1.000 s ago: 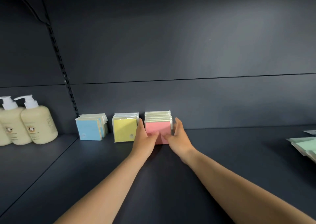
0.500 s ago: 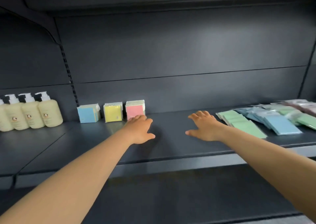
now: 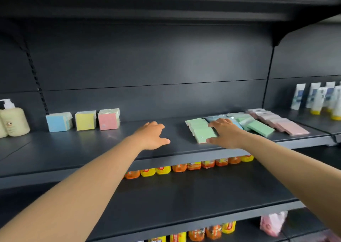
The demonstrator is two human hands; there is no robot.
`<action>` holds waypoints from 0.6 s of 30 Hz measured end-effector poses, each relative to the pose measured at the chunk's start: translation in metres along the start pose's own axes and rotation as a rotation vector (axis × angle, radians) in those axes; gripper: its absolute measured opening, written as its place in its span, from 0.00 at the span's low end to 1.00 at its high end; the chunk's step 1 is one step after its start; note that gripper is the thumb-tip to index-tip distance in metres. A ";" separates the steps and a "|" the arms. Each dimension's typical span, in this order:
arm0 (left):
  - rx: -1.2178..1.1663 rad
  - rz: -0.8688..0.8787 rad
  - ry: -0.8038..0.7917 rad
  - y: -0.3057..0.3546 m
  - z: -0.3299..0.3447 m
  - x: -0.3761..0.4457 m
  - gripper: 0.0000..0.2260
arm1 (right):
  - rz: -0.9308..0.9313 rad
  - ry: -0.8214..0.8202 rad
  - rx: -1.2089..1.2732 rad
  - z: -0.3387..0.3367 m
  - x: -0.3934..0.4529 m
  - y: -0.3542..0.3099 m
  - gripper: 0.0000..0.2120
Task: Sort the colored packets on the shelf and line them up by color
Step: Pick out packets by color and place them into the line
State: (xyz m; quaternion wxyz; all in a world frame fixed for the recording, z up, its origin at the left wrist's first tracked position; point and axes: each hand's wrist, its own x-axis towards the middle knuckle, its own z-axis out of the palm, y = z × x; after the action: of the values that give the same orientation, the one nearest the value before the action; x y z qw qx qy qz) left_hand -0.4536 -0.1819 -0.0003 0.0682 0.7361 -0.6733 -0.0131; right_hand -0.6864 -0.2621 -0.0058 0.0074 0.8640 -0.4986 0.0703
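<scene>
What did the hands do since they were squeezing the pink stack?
Both hands let go of the upright pink packet stack and moved right. The right hand now rests open on the loose flat green packets; the left hand hovers over the dark shelf, holding nothing. The blue stack and yellow stack stayed put.
</scene>
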 end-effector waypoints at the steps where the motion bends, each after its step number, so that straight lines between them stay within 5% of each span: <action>1: -0.018 -0.001 -0.009 0.011 0.003 0.007 0.30 | -0.005 -0.005 -0.001 0.000 0.002 0.011 0.31; 18: -0.278 -0.256 -0.155 0.109 0.065 0.146 0.40 | -0.314 -0.146 0.206 0.012 0.092 0.134 0.24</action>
State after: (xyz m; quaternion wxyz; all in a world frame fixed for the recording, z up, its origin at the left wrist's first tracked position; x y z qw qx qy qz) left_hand -0.5551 -0.3412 -0.0414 0.1150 0.7959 -0.5692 -0.1712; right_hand -0.7559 -0.4096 -0.0135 -0.1063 0.9301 -0.3472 0.0562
